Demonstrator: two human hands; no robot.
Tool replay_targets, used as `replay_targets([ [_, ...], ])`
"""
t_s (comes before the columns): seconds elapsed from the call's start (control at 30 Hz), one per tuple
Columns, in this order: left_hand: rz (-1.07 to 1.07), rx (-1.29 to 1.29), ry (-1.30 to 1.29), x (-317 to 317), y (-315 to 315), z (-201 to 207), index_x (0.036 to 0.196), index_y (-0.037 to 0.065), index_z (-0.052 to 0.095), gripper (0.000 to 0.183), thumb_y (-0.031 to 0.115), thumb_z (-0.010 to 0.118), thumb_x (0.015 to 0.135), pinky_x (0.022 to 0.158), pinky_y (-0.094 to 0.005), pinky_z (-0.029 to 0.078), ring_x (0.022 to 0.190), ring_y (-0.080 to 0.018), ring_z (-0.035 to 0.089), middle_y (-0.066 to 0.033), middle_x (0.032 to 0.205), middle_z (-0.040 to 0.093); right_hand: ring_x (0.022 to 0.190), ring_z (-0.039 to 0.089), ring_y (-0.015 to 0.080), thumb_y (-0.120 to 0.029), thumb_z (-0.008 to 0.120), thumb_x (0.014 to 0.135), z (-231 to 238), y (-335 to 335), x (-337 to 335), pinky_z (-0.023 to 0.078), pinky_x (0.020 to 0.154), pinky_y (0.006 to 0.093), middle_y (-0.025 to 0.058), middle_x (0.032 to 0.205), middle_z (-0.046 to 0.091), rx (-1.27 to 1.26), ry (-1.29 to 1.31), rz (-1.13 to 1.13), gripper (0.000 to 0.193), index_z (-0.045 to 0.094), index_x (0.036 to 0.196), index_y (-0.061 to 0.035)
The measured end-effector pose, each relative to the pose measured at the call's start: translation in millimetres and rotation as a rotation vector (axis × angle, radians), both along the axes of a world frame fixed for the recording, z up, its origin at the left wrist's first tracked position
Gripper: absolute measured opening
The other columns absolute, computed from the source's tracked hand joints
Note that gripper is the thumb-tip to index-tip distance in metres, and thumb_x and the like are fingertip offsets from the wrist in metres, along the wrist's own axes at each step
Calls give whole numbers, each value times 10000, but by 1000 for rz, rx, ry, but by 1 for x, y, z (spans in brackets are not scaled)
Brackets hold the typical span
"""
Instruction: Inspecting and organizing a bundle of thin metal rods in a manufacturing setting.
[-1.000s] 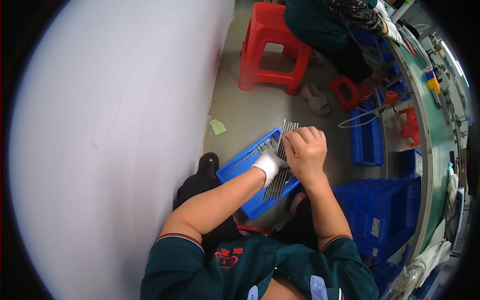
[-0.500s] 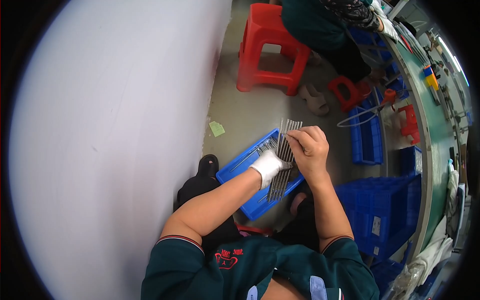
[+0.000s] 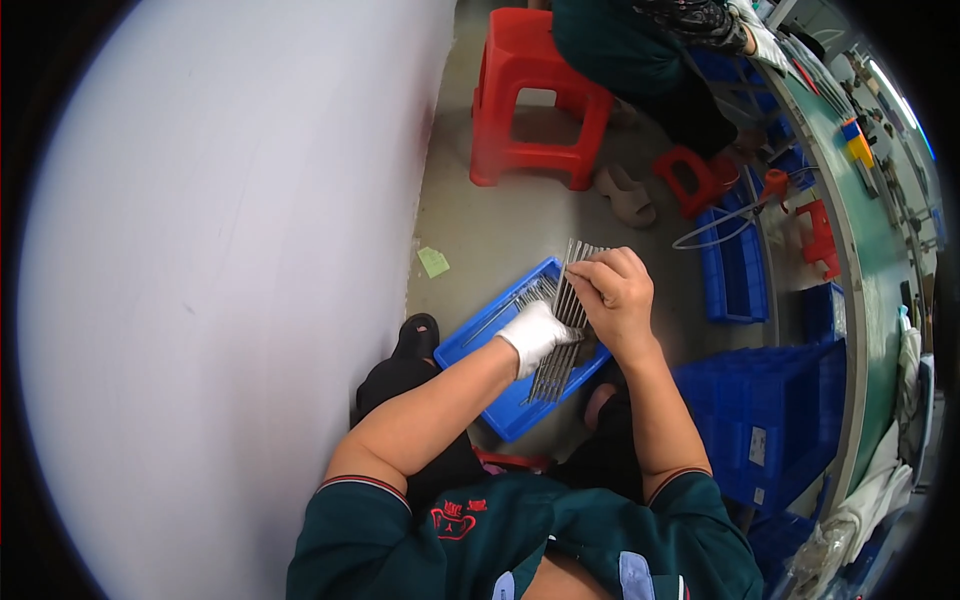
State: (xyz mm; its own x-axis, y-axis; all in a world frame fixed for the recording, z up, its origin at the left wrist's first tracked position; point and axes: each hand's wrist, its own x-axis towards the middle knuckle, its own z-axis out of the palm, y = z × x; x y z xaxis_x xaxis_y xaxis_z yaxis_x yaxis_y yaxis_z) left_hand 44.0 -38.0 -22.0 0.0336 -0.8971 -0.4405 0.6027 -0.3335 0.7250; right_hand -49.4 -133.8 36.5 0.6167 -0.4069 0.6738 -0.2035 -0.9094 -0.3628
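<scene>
My left hand, in a white glove with bare fingertips, is closed round the middle of several thin metal rods. The rods stand side by side in a tilted row above a blue plastic bin on the floor. At their upper ends, my bare right hand pinches the rods between thumb and fingers. More thin rods lie inside the bin, partly hidden by my hands.
A white wall runs along my left. Ahead stands a red stool, beside a beige slipper and another person. Blue crates are stacked right, under a green-topped bench.
The row of rods has tilted slightly, its lower ends shifting left. Both hands keep nearly the same places on it.
</scene>
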Motion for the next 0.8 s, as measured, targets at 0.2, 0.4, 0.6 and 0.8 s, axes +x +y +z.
replay_targets([
  [0.2, -21, 44, 194, 7, -2, -2, 1084, 21, 603, 289, -30, 661, 805, 732, -358, 570, 882, -229, 676, -81, 967, 665, 703, 579, 234, -33, 728, 671, 7, 2, -1, 439, 643, 354, 51, 747, 612, 24, -97, -8, 117, 660, 754, -81],
  [0.4, 0, -7, 221, 12, -3, 1, 1107, 10, 577, 312, -74, 620, 810, 766, -367, 587, 869, -242, 684, -94, 981, 659, 693, 582, 254, -4, 728, 671, 1, 4, 0, 456, 629, 347, 77, 724, 619, 238, -86, 32, 104, 662, 746, -32],
  [0.6, 7, -18, 189, 12, -3, 6, 1089, 10, 582, 309, -87, 616, 798, 764, -357, 587, 880, -234, 683, -91, 966, 661, 688, 578, 255, -13, 726, 671, -2, 4, 1, 447, 630, 352, 70, 716, 614, 236, -51, 37, 97, 663, 741, -34],
  [0.8, 3, -21, 185, 12, -2, 5, 1079, 16, 590, 308, -81, 626, 788, 757, -346, 585, 872, -222, 682, -82, 952, 664, 687, 568, 253, -26, 722, 669, -2, 6, 1, 434, 639, 362, 56, 717, 607, 146, -43, 10, 94, 660, 736, -50],
])
